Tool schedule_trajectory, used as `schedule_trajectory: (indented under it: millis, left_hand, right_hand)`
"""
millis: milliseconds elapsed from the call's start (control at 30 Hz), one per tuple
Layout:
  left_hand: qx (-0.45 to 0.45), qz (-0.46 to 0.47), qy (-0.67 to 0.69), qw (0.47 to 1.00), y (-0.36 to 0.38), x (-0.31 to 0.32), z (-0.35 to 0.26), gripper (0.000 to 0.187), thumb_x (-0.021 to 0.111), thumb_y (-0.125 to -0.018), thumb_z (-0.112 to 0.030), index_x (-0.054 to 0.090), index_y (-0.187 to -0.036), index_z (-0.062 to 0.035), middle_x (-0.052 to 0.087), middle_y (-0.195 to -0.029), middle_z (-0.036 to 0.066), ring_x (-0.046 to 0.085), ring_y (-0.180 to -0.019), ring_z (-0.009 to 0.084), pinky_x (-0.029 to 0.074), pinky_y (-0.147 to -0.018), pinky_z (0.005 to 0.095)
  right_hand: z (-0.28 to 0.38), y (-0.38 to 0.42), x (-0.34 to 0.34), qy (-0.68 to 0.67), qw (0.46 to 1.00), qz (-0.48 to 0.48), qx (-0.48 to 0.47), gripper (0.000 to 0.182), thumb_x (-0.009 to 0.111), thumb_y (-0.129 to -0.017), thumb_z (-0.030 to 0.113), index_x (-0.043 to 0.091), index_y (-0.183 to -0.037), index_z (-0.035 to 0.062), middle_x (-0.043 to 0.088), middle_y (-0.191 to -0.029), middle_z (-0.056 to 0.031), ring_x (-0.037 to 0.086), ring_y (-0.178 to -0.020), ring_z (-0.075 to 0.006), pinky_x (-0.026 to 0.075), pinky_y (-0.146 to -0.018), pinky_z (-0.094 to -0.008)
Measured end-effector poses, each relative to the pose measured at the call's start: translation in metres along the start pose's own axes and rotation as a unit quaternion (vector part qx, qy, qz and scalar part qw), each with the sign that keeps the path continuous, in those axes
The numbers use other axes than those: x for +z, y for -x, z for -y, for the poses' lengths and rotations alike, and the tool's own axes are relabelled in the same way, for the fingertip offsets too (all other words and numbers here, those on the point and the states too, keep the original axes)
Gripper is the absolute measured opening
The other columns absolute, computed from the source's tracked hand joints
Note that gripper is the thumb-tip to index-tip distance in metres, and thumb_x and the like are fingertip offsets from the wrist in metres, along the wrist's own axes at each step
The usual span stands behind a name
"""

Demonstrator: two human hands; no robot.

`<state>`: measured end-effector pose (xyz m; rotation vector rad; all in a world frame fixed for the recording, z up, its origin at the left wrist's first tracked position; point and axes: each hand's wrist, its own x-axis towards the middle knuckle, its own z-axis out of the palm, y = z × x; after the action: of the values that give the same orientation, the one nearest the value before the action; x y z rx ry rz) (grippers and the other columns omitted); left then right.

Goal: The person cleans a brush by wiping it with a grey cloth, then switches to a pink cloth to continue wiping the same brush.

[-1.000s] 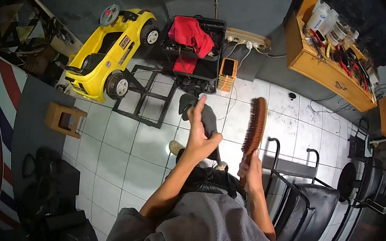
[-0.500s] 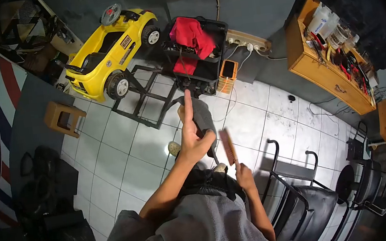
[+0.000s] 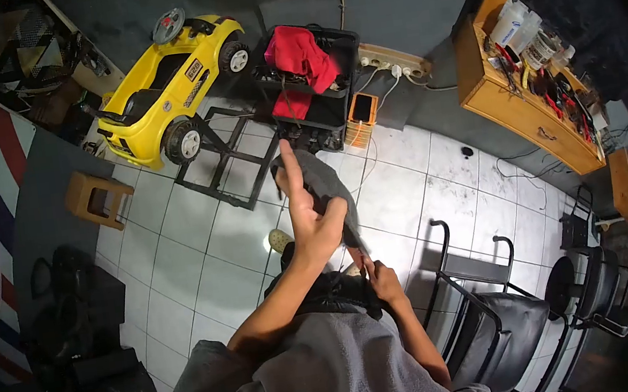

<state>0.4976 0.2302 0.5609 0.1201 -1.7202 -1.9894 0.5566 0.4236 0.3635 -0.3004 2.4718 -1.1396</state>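
White floor tiles lie below; your left hand [image 3: 308,212] grips the shoe [image 3: 321,187], right hand [image 3: 381,280] pinches something unclear. Keep the shoe steady.

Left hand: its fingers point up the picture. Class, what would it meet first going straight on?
Probably the black case with the red cloth, beyond the left hand; depth is unclear.

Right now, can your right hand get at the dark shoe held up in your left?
Probably yes: the right hand sits low beside the left hand gripping the dark shoe, with nothing between them.
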Motion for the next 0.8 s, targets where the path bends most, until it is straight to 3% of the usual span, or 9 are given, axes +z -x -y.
schedule_trajectory:
  millis: [100,200,233,300,400,467,567,667,800]
  left_hand:
    - [0.052,-0.084,-0.21,0.973,0.001,-0.002,0.005,0.088,0.046,-0.069,0.011,0.007,-0.146,-0.0055,0.024,-0.123,0.012,0.034,-0.099,0.0114,0.038,-0.077,0.0178]
    - [-0.055,-0.129,-0.201,0.97,0.01,-0.003,0.036,0.084,0.046,-0.073,0.01,0.007,-0.146,-0.0063,0.022,-0.125,0.012,0.034,-0.099,0.0117,0.037,-0.081,0.0184]
    - [-0.069,-0.129,-0.196,0.97,0.012,-0.001,0.04,0.082,0.045,-0.076,0.01,0.006,-0.146,-0.0064,0.021,-0.126,0.012,0.033,-0.1,0.0118,0.038,-0.081,0.018]
    - [-0.089,-0.127,-0.167,0.974,0.011,0.007,0.034,0.081,0.044,-0.076,0.01,0.006,-0.146,-0.0064,0.019,-0.127,0.012,0.034,-0.1,0.0117,0.038,-0.081,0.018]
    - [-0.059,-0.149,-0.147,0.976,0.004,0.014,0.035,0.078,0.042,-0.077,0.009,0.009,-0.146,-0.0075,0.028,-0.124,0.009,0.04,-0.096,0.011,0.039,-0.081,0.0186]
    - [-0.053,-0.113,0.145,0.982,-0.005,0.018,0.019,0.076,0.04,-0.077,0.008,0.013,-0.146,-0.0093,0.041,-0.114,0.006,0.045,-0.086,0.0106,0.041,-0.08,0.02]
    - [-0.072,-0.082,0.219,0.97,-0.008,0.021,-0.006,0.076,0.037,-0.076,0.008,0.016,-0.146,-0.0106,0.048,-0.108,0.004,0.046,-0.077,0.0086,0.041,-0.074,0.0186]
    - [-0.079,-0.075,0.242,0.964,-0.009,0.021,-0.008,0.077,0.038,-0.075,0.009,0.015,-0.146,-0.009,0.048,-0.116,0.005,0.045,-0.076,0.0062,0.039,-0.07,0.016]
    - [-0.046,-0.1,0.199,0.974,-0.003,0.024,0.0,0.084,0.041,-0.072,0.01,0.009,-0.147,-0.0116,0.037,-0.13,0.004,0.043,-0.081,0.0064,0.039,-0.068,0.017]
  right_hand:
    - [0.007,0.006,-0.014,0.045,0.997,-0.028,0.057,0.047,0.039,-0.096,0.035,0.054,-0.081,-0.006,0.055,-0.066,-0.0288,0.054,-0.071,-0.0481,0.042,-0.059,-0.0493]
    - [0.041,0.006,-0.03,-0.155,0.983,-0.096,0.034,0.046,0.035,-0.097,0.041,0.05,-0.08,0.0008,0.046,-0.054,-0.0048,0.046,-0.045,-0.0175,0.037,-0.043,-0.0302]
    - [0.066,0.011,-0.041,-0.157,0.982,-0.1,0.036,0.046,0.035,-0.097,0.041,0.05,-0.08,0.0008,0.046,-0.054,-0.0048,0.046,-0.045,-0.0175,0.037,-0.043,-0.0302]
    - [0.107,0.025,-0.056,-0.446,0.889,-0.01,0.104,0.038,0.037,-0.097,0.031,0.048,-0.088,-0.0041,0.047,-0.062,-0.023,0.043,-0.053,-0.0351,0.039,-0.052,-0.0392]
    - [0.113,0.017,-0.044,-0.229,0.97,-0.031,-0.071,0.033,0.036,-0.097,0.025,0.047,-0.087,-0.004,0.044,-0.059,-0.022,0.041,-0.052,-0.0386,0.038,-0.052,-0.0398]
    - [0.089,0.009,-0.023,-0.198,0.976,-0.067,-0.052,0.035,0.037,-0.097,0.027,0.048,-0.087,-0.0051,0.049,-0.063,-0.0253,0.046,-0.058,-0.0442,0.041,-0.056,-0.0448]
    - [0.044,0.003,-0.011,-0.047,0.999,-0.011,0.024,0.043,0.037,-0.097,0.031,0.052,-0.086,-0.0069,0.055,-0.076,-0.0314,0.052,-0.076,-0.0498,0.041,-0.066,-0.0522]
    - [0.019,0.009,-0.021,-0.035,0.997,0.044,0.059,0.047,0.035,-0.097,0.035,0.053,-0.085,-0.0066,0.055,-0.074,-0.0309,0.051,-0.075,-0.0504,0.041,-0.065,-0.0508]
    - [0.025,0.003,-0.033,-0.176,0.975,-0.049,0.123,0.048,0.033,-0.098,0.037,0.052,-0.084,-0.0056,0.052,-0.064,-0.0233,0.053,-0.062,-0.0343,0.042,-0.06,-0.0419]
